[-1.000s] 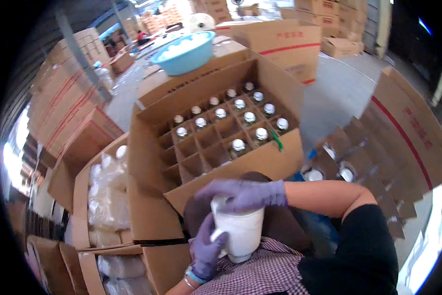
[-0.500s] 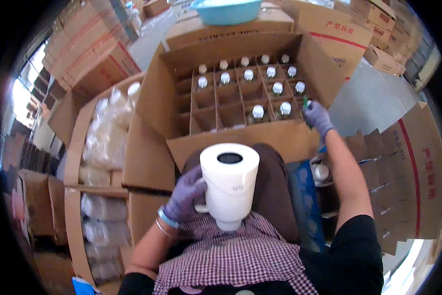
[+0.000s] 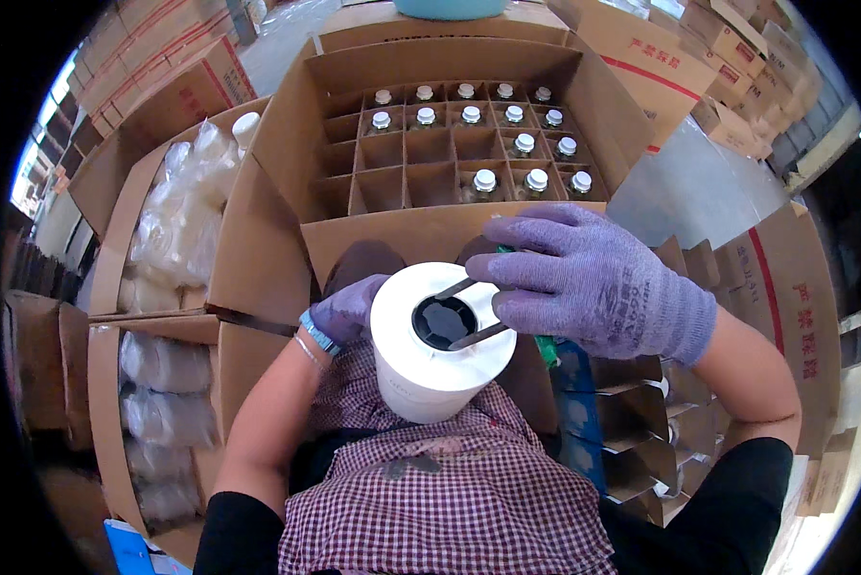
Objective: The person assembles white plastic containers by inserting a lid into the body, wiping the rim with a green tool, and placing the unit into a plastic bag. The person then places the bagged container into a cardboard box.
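Centrally: right purple-gloved hand (image 3: 593, 283), palm down, closed on dark two-pronged tool (image 3: 478, 335) over white cylindrical vessel (image 3: 430, 388); left purple-gloved hand (image 3: 349, 311) alongside, grip hidden; brown cardboard carton (image 3: 641, 81), red-printed.

Red characters on tan cardboard box (image 3: 641, 72), right-rear of open divided brown cardboard carton (image 3: 383, 235); more red characters on upright brown cardboard panel (image 3: 787, 321), right of it. Nearside: dark print on purple knitted right-hand glove (image 3: 598, 283); faint marks, maybe lettering, on white tapered container (image 3: 430, 374).
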The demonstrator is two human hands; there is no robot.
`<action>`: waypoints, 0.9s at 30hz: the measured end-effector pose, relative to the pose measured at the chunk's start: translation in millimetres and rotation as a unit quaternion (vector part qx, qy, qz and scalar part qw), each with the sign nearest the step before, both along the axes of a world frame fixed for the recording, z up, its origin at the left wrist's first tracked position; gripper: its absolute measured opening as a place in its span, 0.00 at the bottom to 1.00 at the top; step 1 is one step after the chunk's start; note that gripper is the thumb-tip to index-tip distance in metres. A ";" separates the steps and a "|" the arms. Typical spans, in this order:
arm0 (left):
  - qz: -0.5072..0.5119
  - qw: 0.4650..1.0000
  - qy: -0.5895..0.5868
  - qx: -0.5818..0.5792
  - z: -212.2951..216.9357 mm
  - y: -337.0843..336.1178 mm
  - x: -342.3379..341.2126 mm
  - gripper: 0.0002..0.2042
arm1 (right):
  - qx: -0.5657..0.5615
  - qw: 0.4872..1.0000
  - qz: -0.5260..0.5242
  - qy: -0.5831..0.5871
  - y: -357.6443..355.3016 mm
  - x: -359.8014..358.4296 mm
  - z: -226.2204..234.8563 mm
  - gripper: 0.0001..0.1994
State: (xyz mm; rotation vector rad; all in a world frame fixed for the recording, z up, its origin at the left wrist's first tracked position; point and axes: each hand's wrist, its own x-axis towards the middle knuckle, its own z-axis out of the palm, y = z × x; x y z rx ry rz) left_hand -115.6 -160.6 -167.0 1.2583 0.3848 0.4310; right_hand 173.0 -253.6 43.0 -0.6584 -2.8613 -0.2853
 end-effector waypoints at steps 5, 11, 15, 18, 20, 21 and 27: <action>-0.075 0.996 -0.012 0.045 6.1 8.1 12.0 0.31 | 0.064 0.989 0.135 -0.017 12.4 -5.7 1.7 0.15; -0.142 0.989 -0.039 -0.005 0.3 7.7 26.8 0.30 | 0.034 0.979 0.199 -0.015 3.3 -27.8 12.6 0.18; -0.172 0.983 -0.048 -0.032 -3.0 8.2 29.1 0.30 | 0.005 0.976 0.195 -0.095 -1.7 -37.2 21.6 0.24; -0.214 0.974 -0.047 -0.065 -9.8 15.7 28.7 0.30 | -0.056 0.979 0.180 -0.081 -4.0 -38.8 20.8 0.24; -0.178 0.980 -0.070 -0.056 20.5 -3.1 41.0 0.29 | -0.099 0.979 0.162 -0.079 -5.5 -34.1 14.9 0.23; -0.184 0.980 -0.056 -0.054 17.7 -1.5 38.1 0.29 | -0.115 0.977 0.162 -0.082 -5.4 -35.3 14.2 0.22; -0.110 0.994 0.004 -0.008 19.9 -4.3 11.3 0.33 | -0.092 0.975 0.100 -0.179 -1.8 -34.9 16.9 0.15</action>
